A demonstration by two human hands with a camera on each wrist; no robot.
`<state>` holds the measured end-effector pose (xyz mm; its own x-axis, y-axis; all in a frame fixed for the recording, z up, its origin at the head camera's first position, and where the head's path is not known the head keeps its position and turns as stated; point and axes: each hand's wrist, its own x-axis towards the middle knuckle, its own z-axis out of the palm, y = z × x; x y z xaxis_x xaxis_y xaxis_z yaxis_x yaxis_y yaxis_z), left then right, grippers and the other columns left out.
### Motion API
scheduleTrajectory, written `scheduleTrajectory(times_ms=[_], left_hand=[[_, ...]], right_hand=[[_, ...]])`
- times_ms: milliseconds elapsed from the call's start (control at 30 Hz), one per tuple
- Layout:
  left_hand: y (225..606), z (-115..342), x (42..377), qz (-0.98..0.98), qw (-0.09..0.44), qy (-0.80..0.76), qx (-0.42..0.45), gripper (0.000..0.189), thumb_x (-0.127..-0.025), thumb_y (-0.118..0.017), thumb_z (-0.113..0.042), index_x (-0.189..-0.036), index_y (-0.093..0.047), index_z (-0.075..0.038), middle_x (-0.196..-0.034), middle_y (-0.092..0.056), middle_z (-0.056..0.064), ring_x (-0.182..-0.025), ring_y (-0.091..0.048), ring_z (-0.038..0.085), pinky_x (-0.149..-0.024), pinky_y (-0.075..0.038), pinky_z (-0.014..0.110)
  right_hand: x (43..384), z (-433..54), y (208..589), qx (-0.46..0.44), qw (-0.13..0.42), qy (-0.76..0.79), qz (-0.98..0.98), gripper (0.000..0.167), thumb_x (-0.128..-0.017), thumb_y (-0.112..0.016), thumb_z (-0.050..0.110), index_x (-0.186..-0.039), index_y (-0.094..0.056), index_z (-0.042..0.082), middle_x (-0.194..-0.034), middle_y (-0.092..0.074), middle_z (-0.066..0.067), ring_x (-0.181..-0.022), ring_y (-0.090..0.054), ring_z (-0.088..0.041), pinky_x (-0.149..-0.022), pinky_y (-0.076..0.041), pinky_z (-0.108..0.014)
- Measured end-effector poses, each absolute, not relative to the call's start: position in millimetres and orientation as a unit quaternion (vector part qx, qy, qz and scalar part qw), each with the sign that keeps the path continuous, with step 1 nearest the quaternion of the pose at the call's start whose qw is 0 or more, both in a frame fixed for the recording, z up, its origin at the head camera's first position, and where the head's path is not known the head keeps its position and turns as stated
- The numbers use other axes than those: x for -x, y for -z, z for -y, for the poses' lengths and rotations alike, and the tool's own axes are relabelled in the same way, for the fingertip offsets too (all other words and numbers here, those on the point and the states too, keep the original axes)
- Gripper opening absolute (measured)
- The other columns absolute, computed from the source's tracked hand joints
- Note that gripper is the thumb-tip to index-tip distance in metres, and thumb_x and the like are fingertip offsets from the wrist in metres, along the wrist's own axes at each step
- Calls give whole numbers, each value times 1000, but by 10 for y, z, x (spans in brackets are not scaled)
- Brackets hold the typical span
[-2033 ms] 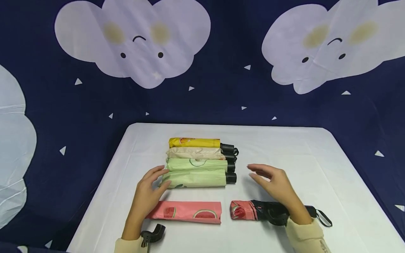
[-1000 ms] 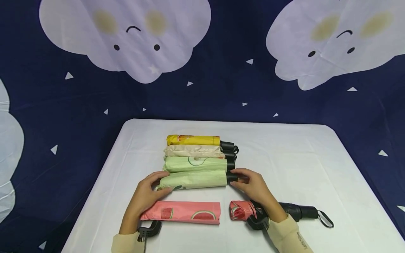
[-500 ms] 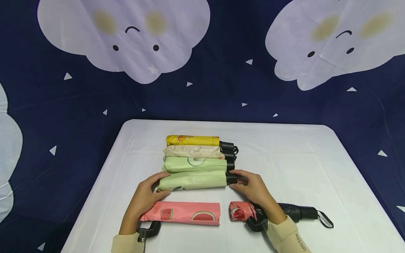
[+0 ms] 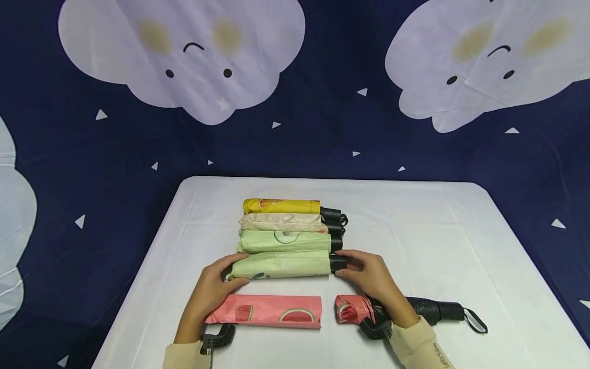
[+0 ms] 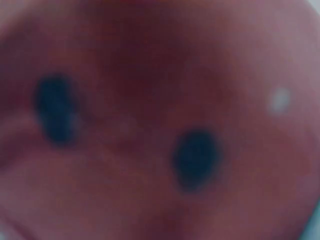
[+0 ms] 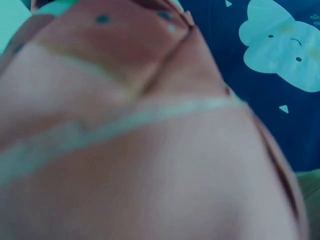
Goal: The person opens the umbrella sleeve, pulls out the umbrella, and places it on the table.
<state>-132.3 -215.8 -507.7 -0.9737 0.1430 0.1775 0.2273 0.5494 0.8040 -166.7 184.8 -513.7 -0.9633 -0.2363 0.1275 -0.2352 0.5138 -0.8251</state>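
1. The near green umbrella (image 4: 286, 265) lies between the two grips, folded in its sleeve and running crosswise from one to the other.
2. The left grip (image 4: 213, 286) pinches the umbrella's left end, thumb along the side nearer the person and fingers along the far side.
3. The right grip (image 4: 369, 274) pinches the black handle (image 4: 338, 263) at the opposite end, again with the thumb on the near side and the fingers on the far side.
4. Just beyond the grips, a far green umbrella (image 4: 286, 242) with a round print lies alongside; then come a cream umbrella (image 4: 282, 222) and a yellow umbrella (image 4: 282, 206), all with black handles on the right grip's side.
5. Nearer the person than the left grip's thumb, and reaching off to its right, a pink sleeve (image 4: 265, 311) with watermelon prints lies flat.
6. Below the right grip, a pink-and-black umbrella (image 4: 428, 309) passes partly hidden under the forearm; its strap loop (image 4: 477, 323) points away to the right.
7. A white counter (image 4: 415, 230) bears everything; well beyond the grips hangs a dark blue backdrop (image 4: 332, 118) with clouds.
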Motion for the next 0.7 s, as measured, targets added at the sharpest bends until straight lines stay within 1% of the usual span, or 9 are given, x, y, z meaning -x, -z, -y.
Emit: scheduleTrajectory(times_ms=[100, 167, 233, 333, 400, 433, 500, 600, 700], left_hand=[[5052, 2180, 1303, 863, 30, 497, 91, 57, -81, -88, -18, -133, -68, -25, -132, -66, 2, -116, -63, 17, -97, -52, 33], [5028, 2197, 1297, 839, 16, 537, 87, 56, -82, -88, -18, -134, -68, -23, -129, -67, 4, -110, -65, 16, -91, -54, 29], [5003, 2214, 1293, 809, 5, 581, 91, 56, -83, -87, -15, -135, -67, -19, -125, -67, 8, -101, -66, 15, -83, -56, 26], [4969, 2233, 1286, 744, -16, 659, 109, 56, -86, -81, -1, -138, -61, -6, -122, -65, 15, -98, -66, 14, -78, -58, 26], [4949, 2235, 1282, 706, -22, 698, 120, 57, -86, -78, 7, -139, -57, 3, -121, -64, 17, -98, -66, 14, -78, -59, 26], [4937, 2232, 1281, 689, -24, 713, 128, 57, -86, -76, 10, -139, -55, 6, -121, -63, 17, -99, -67, 14, -79, -59, 27], [4910, 2219, 1276, 659, -31, 738, 140, 57, -86, -73, 14, -139, -52, 11, -124, -62, 18, -102, -68, 17, -82, -59, 29], [4859, 2180, 1260, 638, -30, 754, 151, 55, -85, -73, 16, -136, -53, 12, -124, -61, 16, -101, -68, 17, -82, -59, 28], [4806, 2144, 1198, 615, -43, 769, 169, 52, -86, -70, 17, -135, -55, 10, -128, -61, 15, -105, -67, 16, -83, -58, 27]], right_hand=[[1651, -1870, 5114, 131, 21, 510, -850, 43, -82, -88, 19, -123, -75, 16, -122, -72, -10, -106, -71, -21, -85, -58, -27], [1637, -1888, 5091, 122, 39, 540, -832, 43, -82, -88, 22, -123, -75, 16, -124, -71, -10, -110, -70, -23, -88, -57, -28], [1622, -1907, 5064, 119, 54, 567, -813, 44, -82, -88, 24, -123, -74, 15, -126, -70, -10, -114, -68, -25, -90, -56, -29], [1607, -1930, 5041, 119, 71, 600, -788, 46, -83, -88, 24, -125, -73, 14, -128, -69, -9, -116, -67, -22, -91, -55, -27], [1604, -1942, 5030, 133, 71, 624, -766, 46, -85, -86, 19, -127, -72, 9, -127, -69, -12, -114, -68, -21, -90, -56, -28], [1603, -1949, 5024, 140, 68, 638, -754, 46, -86, -85, 15, -128, -70, 5, -125, -70, -13, -111, -69, -20, -87, -57, -29], [1598, -1965, 5005, 155, 59, 669, -724, 45, -88, -81, 7, -130, -67, -2, -121, -72, -12, -106, -71, -19, -84, -59, -30], [1564, -2003, 4950, 170, 54, 705, -687, 44, -89, -76, -3, -130, -62, -11, -117, -73, -12, -102, -73, -19, -80, -60, -32], [1467, -2051, 4863, 176, 68, 720, -667, 43, -91, -74, -5, -130, -59, -14, -119, -73, -9, -105, -72, -20, -82, -60, -34]])
